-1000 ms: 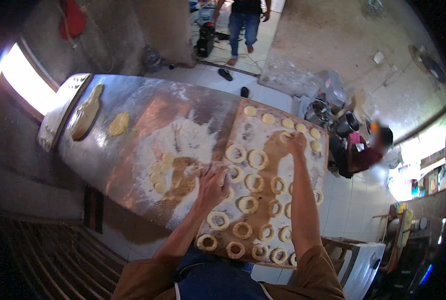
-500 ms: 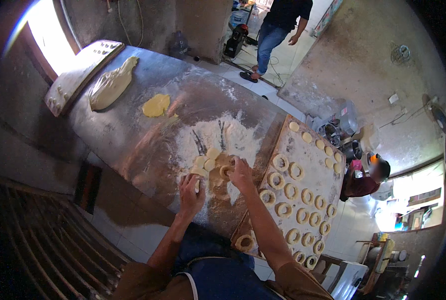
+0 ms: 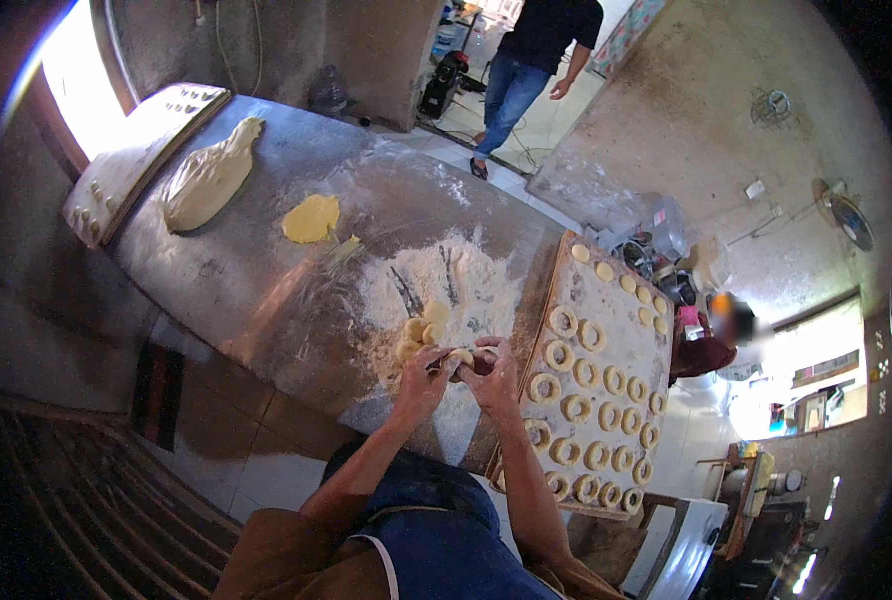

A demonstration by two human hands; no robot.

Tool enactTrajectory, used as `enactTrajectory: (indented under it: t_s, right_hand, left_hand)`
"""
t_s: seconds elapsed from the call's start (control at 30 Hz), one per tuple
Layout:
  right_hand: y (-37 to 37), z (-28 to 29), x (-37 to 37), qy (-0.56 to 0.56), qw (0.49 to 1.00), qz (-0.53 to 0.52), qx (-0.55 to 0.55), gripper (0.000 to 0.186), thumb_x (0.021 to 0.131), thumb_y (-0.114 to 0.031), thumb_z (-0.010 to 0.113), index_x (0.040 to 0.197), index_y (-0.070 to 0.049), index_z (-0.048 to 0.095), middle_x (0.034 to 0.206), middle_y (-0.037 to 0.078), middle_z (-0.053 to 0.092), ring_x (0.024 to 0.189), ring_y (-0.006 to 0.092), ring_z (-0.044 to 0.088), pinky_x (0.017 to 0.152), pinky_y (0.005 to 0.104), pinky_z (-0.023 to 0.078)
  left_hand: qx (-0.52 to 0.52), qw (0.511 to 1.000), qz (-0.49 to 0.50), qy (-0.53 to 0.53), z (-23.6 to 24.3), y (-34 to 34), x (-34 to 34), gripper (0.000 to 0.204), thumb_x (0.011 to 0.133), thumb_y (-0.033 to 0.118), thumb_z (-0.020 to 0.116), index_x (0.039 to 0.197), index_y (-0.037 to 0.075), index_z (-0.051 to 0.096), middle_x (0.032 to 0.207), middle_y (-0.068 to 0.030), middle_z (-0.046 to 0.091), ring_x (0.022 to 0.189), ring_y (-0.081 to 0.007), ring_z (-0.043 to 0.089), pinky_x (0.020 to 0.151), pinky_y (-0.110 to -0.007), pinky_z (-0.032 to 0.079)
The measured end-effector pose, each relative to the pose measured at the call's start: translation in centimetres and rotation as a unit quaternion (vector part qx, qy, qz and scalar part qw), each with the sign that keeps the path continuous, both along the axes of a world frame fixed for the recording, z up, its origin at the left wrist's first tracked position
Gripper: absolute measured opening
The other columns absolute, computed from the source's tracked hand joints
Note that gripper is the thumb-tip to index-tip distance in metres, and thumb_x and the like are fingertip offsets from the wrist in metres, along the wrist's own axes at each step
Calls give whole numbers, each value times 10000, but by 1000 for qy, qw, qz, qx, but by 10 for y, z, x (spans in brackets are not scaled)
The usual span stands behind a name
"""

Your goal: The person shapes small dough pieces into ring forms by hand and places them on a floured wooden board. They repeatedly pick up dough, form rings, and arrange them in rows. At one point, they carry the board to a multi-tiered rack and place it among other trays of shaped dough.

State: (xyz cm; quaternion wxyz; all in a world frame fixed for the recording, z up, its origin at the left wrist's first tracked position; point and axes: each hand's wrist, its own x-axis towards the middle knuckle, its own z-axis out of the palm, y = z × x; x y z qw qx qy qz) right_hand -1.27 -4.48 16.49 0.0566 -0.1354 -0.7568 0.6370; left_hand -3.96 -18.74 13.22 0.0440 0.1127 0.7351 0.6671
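Between my two hands is a dough ring, held just over the floured table. The fingers of my left hand close on its left side, and those of my right hand on its right. Fingers cover part of the ring. Just beyond my left hand lie several small round dough pieces, clustered at the near edge of a patch of white flour. On my right, a wooden board carries rows of dough rings and, at its far end, flat dough discs.
A flat yellow piece lies farther left, with a large dough lump beyond it. Another board with small dough pieces rests at the table's far left end. One person stands in the doorway; another is beyond the right-hand board.
Both hands have come together, and the ring that was by my right hand is now raised between them. The person in the doorway has shifted position. My view has moved slightly.
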Motion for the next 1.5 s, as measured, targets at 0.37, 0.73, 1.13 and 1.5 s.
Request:
enactTrajectory:
  t_s: [0.37, 0.73, 1.13, 1.5]
  right_hand:
    - [-10, 14, 4, -28, 861, 57, -505, 395, 886, -191, 542, 1219, 4, 458, 988, 166, 613, 887, 211, 623, 749, 344, 510]
    - [-15, 7, 10, -112, 989, 38, -91, 587, 1006, -412, 312, 648, -15, 554, 680, 104, 597, 529, 173, 527, 586, 306, 493]
    - [26, -88, 43, -8, 965, -224, -134, 570, 995, -476, 363, 923, 33, 610, 707, 42, 550, 597, 137, 499, 545, 282, 410]
    - [74, -18, 73, 157, 946, -229, -170, 427, 983, -354, 446, 762, -4, 551, 710, -4, 493, 637, 137, 440, 587, 349, 399]
  left_hand:
    - [288, 920, -194, -183, 9, -32, -5, 394, 878, -7, 575, 1213, 84, 388, 1020, -48, 590, 906, -171, 591, 755, -322, 498]
    - [206, 966, -66, -141, -8, 1, -7, 148, 884, 202, 458, 960, 82, 422, 866, -52, 470, 745, -168, 515, 661, -330, 449]
    - [124, 991, 46, 5, -29, 80, 9, 316, 940, 334, 467, 757, 77, 456, 622, -47, 419, 595, -217, 479, 581, -366, 392]
    - [402, 839, -12, -366, -32, 153, 43, 388, 949, 365, 490, 1065, 8, 588, 691, -67, 605, 630, -242, 602, 584, -391, 497]
